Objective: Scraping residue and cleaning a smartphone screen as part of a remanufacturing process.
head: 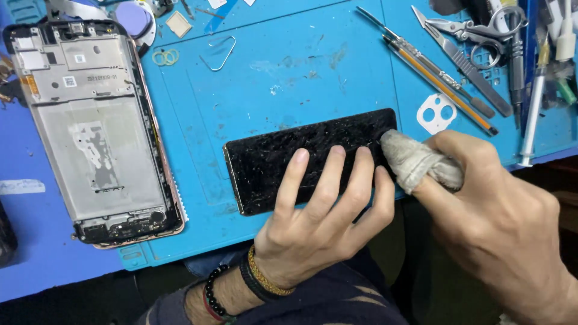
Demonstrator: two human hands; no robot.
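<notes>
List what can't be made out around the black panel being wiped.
Head view only:
- Black panel: lower right part hidden under left hand.
- Right hand: fingertip wrapped in grey cloth, so contact point is hidden.
- Tools at top right: cut off by frame edge.
- Phone frame: small parts too fine to identify.

1. A blue work mat (289,72) covers my bench.
2. At my far left lies an opened phone frame (99,126), its grey metal inner plate showing, with a copper-coloured edge.
3. Beside its top corner sit small yellow rubber rings (165,57) and a bent wire clip (219,53).
4. A white camera-lens cover (437,112) with round holes rests on the mat.
5. Above it lie two slim hand tools (433,72), one with an orange stripe, side by side.
6. Metal tweezers and scissors (475,30) crowd the top right corner.
7. A white syringe (533,108) stands along the right edge.
</notes>
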